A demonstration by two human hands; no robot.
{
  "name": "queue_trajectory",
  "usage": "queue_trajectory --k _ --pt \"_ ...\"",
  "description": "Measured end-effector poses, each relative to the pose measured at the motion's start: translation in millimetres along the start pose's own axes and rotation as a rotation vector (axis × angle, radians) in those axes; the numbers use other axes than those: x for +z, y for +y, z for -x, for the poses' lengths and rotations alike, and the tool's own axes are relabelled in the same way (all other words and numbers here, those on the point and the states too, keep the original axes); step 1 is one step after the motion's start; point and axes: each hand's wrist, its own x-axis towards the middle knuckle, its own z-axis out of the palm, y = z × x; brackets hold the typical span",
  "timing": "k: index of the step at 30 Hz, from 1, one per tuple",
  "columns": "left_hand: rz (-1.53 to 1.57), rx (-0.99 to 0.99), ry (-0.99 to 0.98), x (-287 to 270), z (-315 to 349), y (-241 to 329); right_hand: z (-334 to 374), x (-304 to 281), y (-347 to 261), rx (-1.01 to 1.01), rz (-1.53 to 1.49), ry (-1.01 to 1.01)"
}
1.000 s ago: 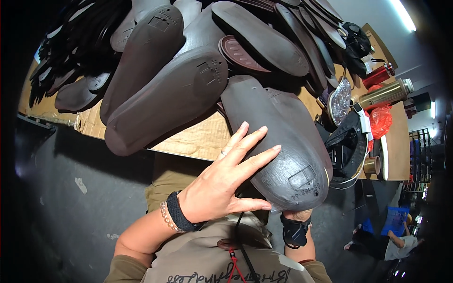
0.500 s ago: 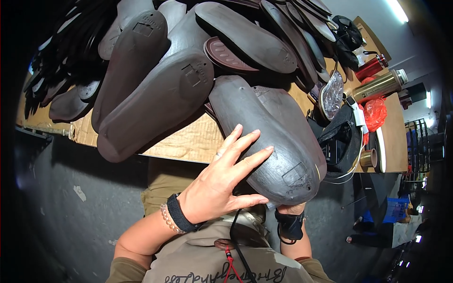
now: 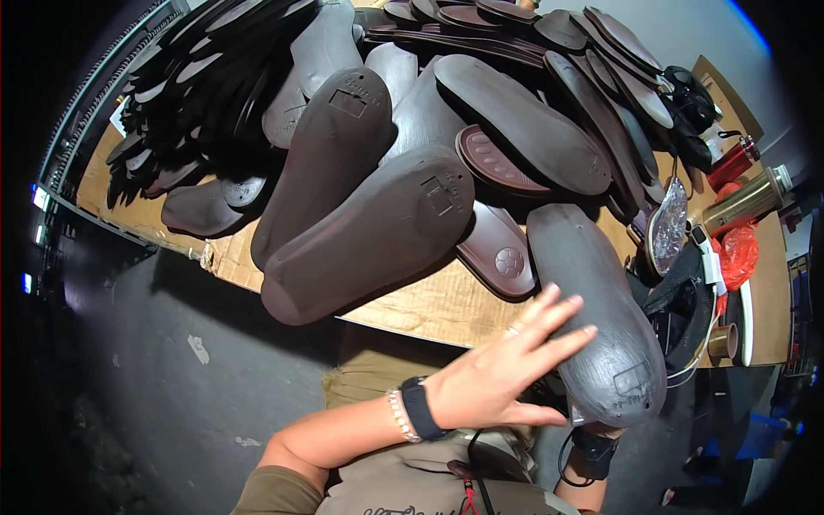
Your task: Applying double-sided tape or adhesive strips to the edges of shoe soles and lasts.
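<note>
A dark grey shoe insole (image 3: 592,275) is tilted in front of me, its rounded heel end toward me with a stamped rectangle and a small hole. My right hand (image 3: 605,431) holds that heel end from below; most of its fingers are hidden behind the insole. My left hand (image 3: 506,369) is open, fingers spread, with the fingertips over the insole's left edge; whether they press on it I cannot tell. Just beyond lies a brownish insole with a ball emblem (image 3: 508,260). Two large dark insoles (image 3: 369,245) overlap to the left, jutting over the table edge.
Piles of dark insoles (image 3: 197,112) cover the back and left of the cardboard-topped table (image 3: 412,313). At the right are a gold flask (image 3: 747,202), a red flask (image 3: 730,163), a red plastic bag (image 3: 738,257), a tape roll (image 3: 723,342), a black bag and white cables.
The view has shifted left, so the scene sits farther right. The brownish insole seen behind the held one no longer shows there. My left hand keeps its spread pose beside the insole.
</note>
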Motion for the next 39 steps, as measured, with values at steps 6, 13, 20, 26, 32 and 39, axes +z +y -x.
queue_trajectory --k 6,13,20,26,32,39 --pt "-0.747 -0.460 0.369 -76 27 -5 -4 6 -8 -0.032 0.039 0.109" --pt "-1.096 -0.738 0.378 -100 45 -14 22 -3 -7 -0.046 0.120 0.161" --pt "-1.043 -0.698 0.447 -113 43 -21 4 4 -7 -0.085 0.225 0.193" --pt "-0.998 -0.685 0.399 -116 42 -20 0 6 -13 -0.115 0.299 0.219" --pt "-0.963 -0.679 0.380 -122 43 -18 5 9 -12 -0.133 0.380 0.249" --pt "-1.030 -0.724 0.238 -116 31 -19 6 -6 -18 -0.232 0.533 0.321"
